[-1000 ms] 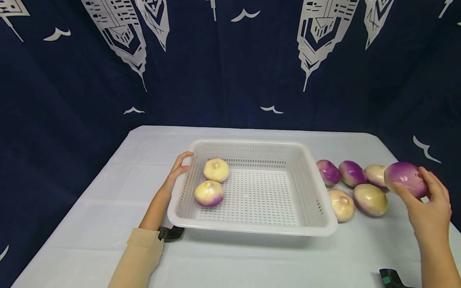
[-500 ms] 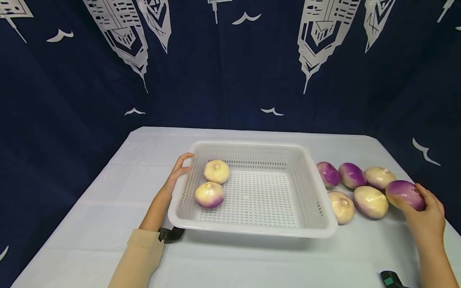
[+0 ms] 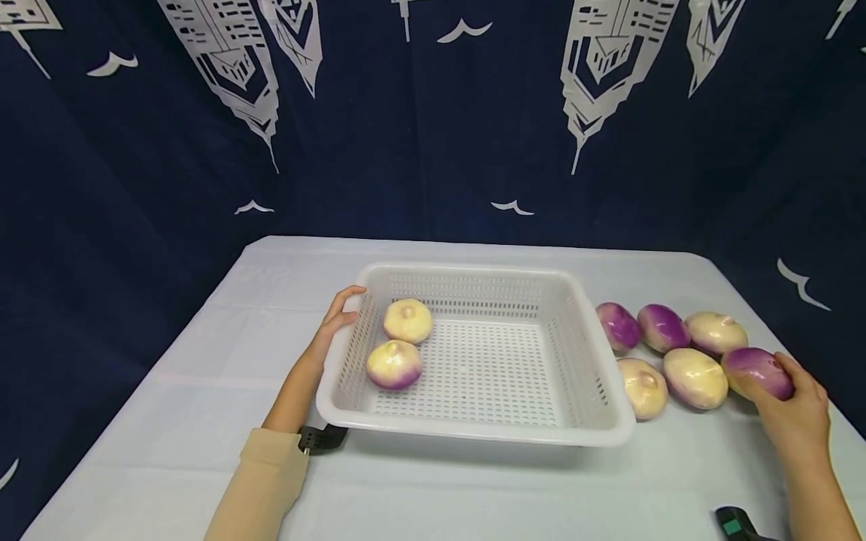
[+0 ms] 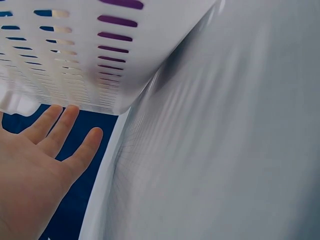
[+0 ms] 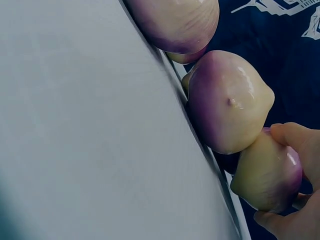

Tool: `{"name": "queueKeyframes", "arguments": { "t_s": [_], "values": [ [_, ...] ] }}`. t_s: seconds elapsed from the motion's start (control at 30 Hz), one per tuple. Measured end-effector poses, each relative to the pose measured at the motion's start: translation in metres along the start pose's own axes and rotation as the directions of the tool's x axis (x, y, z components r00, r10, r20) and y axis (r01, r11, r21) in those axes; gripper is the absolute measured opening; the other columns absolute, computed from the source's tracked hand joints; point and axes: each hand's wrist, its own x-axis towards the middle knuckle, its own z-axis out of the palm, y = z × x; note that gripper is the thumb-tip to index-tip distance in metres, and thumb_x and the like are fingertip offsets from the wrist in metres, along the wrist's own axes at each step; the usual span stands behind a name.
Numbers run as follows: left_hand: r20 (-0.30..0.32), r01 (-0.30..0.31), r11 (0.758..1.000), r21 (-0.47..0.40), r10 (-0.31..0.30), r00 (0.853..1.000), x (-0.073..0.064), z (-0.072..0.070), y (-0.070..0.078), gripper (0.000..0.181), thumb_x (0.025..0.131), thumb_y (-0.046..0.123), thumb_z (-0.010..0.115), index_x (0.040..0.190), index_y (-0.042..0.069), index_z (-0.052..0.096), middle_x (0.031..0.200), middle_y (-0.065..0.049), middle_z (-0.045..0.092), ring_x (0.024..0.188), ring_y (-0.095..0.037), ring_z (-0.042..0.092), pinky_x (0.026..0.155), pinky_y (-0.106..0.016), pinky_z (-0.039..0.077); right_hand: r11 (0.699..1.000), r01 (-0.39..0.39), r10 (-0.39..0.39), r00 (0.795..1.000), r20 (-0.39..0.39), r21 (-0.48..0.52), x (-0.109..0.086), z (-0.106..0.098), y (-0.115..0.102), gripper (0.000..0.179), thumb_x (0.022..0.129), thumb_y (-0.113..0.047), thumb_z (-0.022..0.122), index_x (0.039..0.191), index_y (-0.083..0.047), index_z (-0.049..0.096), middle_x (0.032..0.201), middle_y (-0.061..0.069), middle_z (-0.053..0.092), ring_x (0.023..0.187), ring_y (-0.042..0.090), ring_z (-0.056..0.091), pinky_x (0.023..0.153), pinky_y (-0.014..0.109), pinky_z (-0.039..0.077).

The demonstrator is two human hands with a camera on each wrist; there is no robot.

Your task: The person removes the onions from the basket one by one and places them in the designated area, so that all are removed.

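Note:
My right hand (image 3: 797, 413) pinches a purple and cream turnip (image 3: 756, 370) between thumb and fingers at the right end of the turnip group. In the right wrist view the held turnip (image 5: 265, 175) touches a neighbouring turnip (image 5: 230, 100). At the left side of a white perforated basket (image 3: 473, 433), my left hand (image 3: 336, 319) has its fingertips at the rim. The left wrist view shows that hand (image 4: 45, 160) with fingers spread and nearly straight against the basket's slotted side wall (image 4: 80, 75). Inside the basket are two turnips, one pale (image 3: 407, 321), the other purple-based (image 3: 394, 366).
Several turnips stand right of the basket in two rows, including a purple one (image 3: 664, 327) and a cream one (image 3: 695, 378). A white cloth covers the table (image 3: 460, 496). A black device (image 3: 734, 522) is at the lower right; a dark blue patterned curtain (image 3: 419, 135) hangs behind.
My right hand has lowered the turnip from above the others to table level beside them, shifting slightly left at the end. The left hand and basket stay in place.

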Motion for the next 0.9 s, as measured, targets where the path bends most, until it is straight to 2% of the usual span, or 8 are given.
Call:
{"name": "queueKeyframes", "arguments": {
  "t_s": [0.17,0.3,0.5,0.77,0.9],
  "values": [
    [-0.008,-0.024,1.0,0.01,0.024,1.0,0.0038,-0.001,0.0007,0.047,0.082,0.008,0.027,0.128,0.014,0.028,0.144,-0.026,0.014,0.13,-0.048,0.023,0.1,-0.06,0.029,0.999,0.032,-0.031,0.999,0.032,-0.007,0.0009,-0.0005,0.0012,0.07,0.086,-0.03,0.051,0.143,-0.006,0.017,0.146,0.031,0.009,0.134,0.048,0.012,0.107,0.059,0.016],
    [-0.003,-0.026,1.0,0.017,0.026,1.0,0.0041,-0.0013,0.0004,0.047,0.082,0.008,0.027,0.129,0.011,0.025,0.145,-0.026,0.013,0.131,-0.048,0.021,0.1,-0.063,0.026,0.999,0.051,-0.05,0.998,0.049,-0.013,0.0003,-0.0008,0.0015,0.071,0.087,-0.03,0.05,0.143,-0.004,0.016,0.146,0.031,0.008,0.134,0.049,0.011,0.107,0.06,0.015],
    [-0.007,-0.022,1.0,0.016,0.022,1.0,0.0027,-0.0003,0.0008,0.047,0.082,0.008,0.028,0.129,0.011,0.026,0.145,-0.026,0.012,0.131,-0.048,0.021,0.101,-0.062,0.025,0.997,0.075,-0.074,0.996,0.056,-0.011,-0.0016,-0.0015,0.0024,0.072,0.086,-0.029,0.051,0.143,-0.005,0.015,0.146,0.031,0.006,0.134,0.049,0.009,0.107,0.06,0.013],
    [0.009,-0.031,0.999,0.009,0.031,0.999,0.0022,0.0001,0.0007,0.046,0.082,0.008,0.025,0.128,0.013,0.026,0.145,-0.028,0.011,0.131,-0.05,0.019,0.1,-0.063,0.025,0.999,0.034,-0.034,0.998,0.059,0.001,0.0007,-0.0009,0.004,0.077,0.085,-0.035,0.052,0.144,-0.008,0.011,0.148,0.028,0.001,0.135,0.049,0.006,0.106,0.061,0.013],
    [0.007,-0.011,1.0,0.011,0.011,1.0,-0.0002,0.0005,0.0016,0.045,0.083,0.009,0.026,0.127,0.018,0.029,0.141,-0.024,0.017,0.126,-0.043,0.029,0.097,-0.053,0.036,1.0,0.017,-0.017,0.998,0.057,-0.009,0.0009,-0.0014,0.0007,0.075,0.087,-0.034,0.05,0.145,-0.008,0.011,0.149,0.027,0.0,0.135,0.048,0.005,0.107,0.06,0.013]
  ]
}}
